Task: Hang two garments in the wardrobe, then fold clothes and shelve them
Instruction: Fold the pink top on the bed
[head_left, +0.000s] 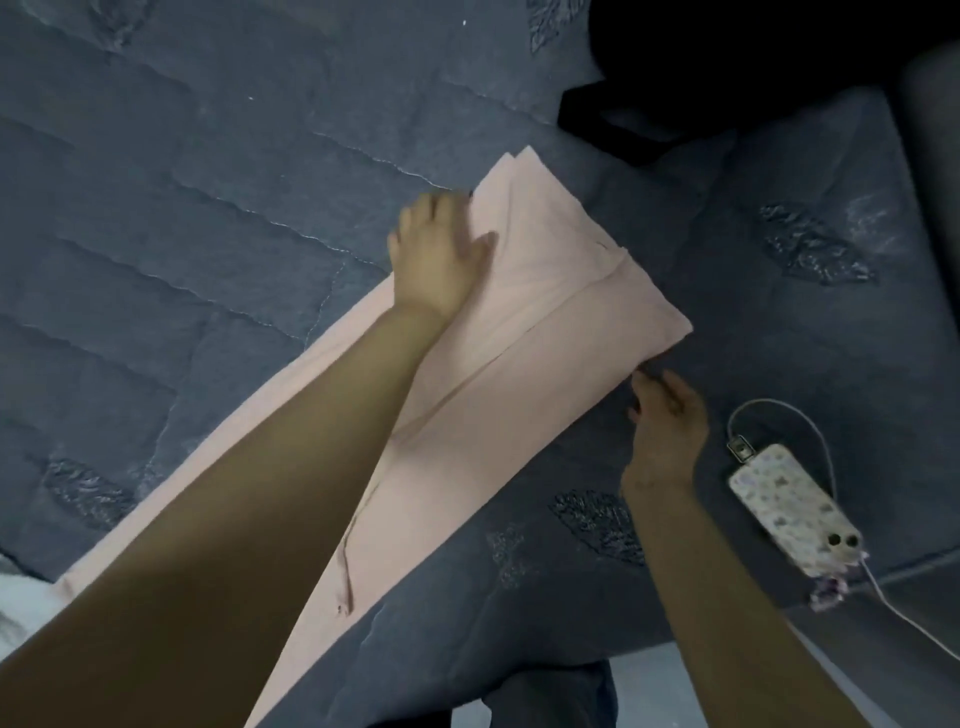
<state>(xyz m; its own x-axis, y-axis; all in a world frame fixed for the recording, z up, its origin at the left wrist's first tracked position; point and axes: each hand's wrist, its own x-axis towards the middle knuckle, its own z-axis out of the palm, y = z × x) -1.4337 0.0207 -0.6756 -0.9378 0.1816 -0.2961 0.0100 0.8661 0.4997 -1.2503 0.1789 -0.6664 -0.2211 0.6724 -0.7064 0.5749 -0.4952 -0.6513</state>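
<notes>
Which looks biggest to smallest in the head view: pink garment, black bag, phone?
1. pink garment, partly hidden by the left arm.
2. black bag, cut off by the frame, so its full size is unsure.
3. phone.

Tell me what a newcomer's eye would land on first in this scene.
The pale pink garment stands out first, stretched diagonally across the dark blue quilted bedspread. The left hand presses flat on its far end while the right hand touches its right edge. Next, a phone in a floral case lies plugged into a white cable on the right, with a black bag at the top.
</notes>
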